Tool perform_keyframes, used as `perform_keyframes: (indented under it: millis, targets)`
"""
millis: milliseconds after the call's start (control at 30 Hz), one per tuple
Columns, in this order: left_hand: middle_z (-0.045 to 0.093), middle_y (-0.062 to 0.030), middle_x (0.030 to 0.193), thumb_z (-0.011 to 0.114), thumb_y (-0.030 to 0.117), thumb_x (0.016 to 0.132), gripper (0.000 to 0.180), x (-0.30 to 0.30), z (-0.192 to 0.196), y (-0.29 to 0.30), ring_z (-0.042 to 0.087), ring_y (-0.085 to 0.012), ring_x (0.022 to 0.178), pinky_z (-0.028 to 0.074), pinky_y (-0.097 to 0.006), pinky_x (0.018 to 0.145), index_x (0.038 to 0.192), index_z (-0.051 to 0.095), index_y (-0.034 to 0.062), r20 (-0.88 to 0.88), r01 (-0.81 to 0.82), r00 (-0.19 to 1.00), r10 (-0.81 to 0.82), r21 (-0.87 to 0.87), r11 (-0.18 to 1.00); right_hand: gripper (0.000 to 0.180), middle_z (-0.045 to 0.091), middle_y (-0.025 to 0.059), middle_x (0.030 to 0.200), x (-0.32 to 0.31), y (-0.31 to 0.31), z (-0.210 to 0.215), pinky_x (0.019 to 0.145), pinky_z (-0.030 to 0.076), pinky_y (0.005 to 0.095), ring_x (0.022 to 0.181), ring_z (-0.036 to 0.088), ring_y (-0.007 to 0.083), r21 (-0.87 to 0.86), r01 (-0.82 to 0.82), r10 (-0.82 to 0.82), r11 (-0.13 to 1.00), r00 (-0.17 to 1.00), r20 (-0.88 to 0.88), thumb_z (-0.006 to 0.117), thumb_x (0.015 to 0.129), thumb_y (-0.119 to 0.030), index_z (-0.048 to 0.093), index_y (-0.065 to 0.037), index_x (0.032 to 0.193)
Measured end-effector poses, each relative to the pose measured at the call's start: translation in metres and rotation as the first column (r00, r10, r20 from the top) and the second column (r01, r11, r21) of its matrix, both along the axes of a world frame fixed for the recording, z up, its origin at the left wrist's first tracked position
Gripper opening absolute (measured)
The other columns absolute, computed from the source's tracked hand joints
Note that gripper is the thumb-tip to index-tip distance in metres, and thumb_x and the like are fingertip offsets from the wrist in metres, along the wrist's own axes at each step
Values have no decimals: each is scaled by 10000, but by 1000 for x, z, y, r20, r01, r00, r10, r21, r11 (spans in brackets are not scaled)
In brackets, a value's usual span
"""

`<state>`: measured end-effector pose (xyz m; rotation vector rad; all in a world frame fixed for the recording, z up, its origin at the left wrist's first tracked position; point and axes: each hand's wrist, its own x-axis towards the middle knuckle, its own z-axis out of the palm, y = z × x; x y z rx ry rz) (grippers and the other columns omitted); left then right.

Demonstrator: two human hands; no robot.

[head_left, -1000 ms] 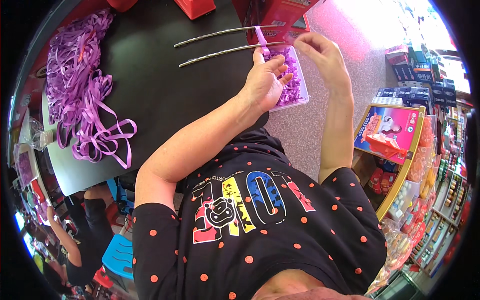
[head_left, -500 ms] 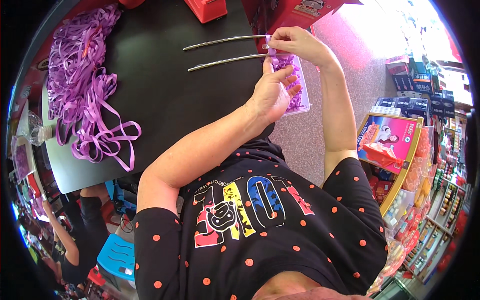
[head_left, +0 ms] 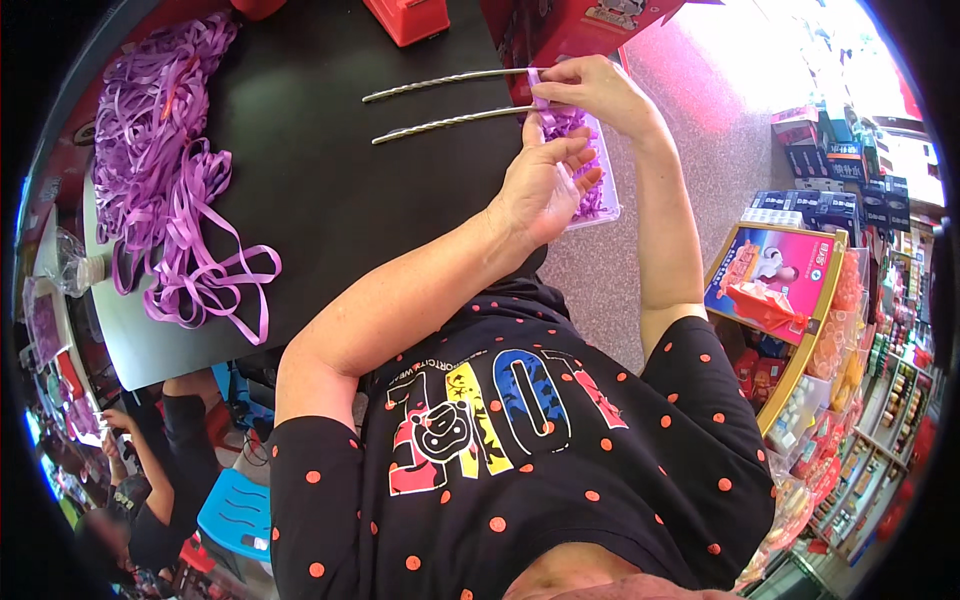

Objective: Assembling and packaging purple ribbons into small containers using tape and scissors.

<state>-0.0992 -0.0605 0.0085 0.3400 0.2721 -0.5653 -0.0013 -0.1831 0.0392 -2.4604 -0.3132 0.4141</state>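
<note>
— What are your hands doing right now?

— My right hand [head_left: 590, 92] is pinching a strip of purple ribbon [head_left: 541, 103] between thumb and fingertips, right at the near ends of the two metal rods [head_left: 448, 98]. My left hand [head_left: 545, 180] is just below it, fingers loosely spread and curled, their tips at the lower part of that same strip. Whether it truly grips the ribbon, I cannot tell.

— Where is the ribbon, measured from those rods?

— The strip hangs from the rods' right-hand ends, running down toward me. Directly under it, still at that end of the rods, sits a clear plastic tray [head_left: 605, 205] holding more purple pieces; my left hand covers much of it.

— And the rods themselves?

— They lie side by side on the black tabletop [head_left: 330, 200], nearly parallel, reaching away to the left from my hands.

— Anything else around them?

— Far left of the rods, a big loose heap of purple ribbon [head_left: 170, 170] sprawls over the tabletop. Beyond the rods, at the far edge, stands a red box [head_left: 415, 18].
</note>
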Motion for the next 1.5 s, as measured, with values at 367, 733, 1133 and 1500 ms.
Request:
perform_keyframes:
  millis: [367, 733, 1133, 1500]
  targets:
    - [521, -68, 1107, 524, 26, 847, 672, -2, 3, 5, 508, -221, 1020, 409, -407, 903, 1384, 203, 270, -23, 28, 999, -29, -53, 998, 352, 627, 71, 1064, -9, -2, -84, 750, 505, 241, 940, 587, 115, 825, 448, 212, 343, 819, -533, 581, 903, -202, 551, 18, 1175]
    - [528, -63, 1074, 520, 4, 826, 777, -1, 9, 4, 552, -171, 932, 444, -357, 827, 1432, 112, 271, -61, 12, 998, -15, -34, 999, 312, 624, 79, 1046, -6, 3, -113, 695, 519, 220, 881, 605, 111, 854, 519, 474, -26, 759, -447, 628, 863, -154, 555, 6, 1120]
    - [509, -74, 1124, 477, 43, 870, 613, -4, 1, 1, 505, -207, 993, 417, -401, 881, 1389, 231, 257, 32, -3, 1000, -1, 101, 995, 157, 662, 43, 830, 13, -23, -53, 691, 532, 267, 740, 638, 130, 687, 519, 148, 509, 733, -663, 653, 824, -143, 645, -47, 948]
    - [479, -58, 1165, 449, -22, 769, 658, -6, 3, -2, 464, -223, 1029, 374, -418, 921, 1336, 305, 279, 13, -43, 999, 42, 49, 998, 222, 549, -27, 681, 2, -32, -34, 551, 382, 186, 602, 466, 58, 682, 479, 41, 552, 802, -597, 576, 863, -180, 682, 8, 916]
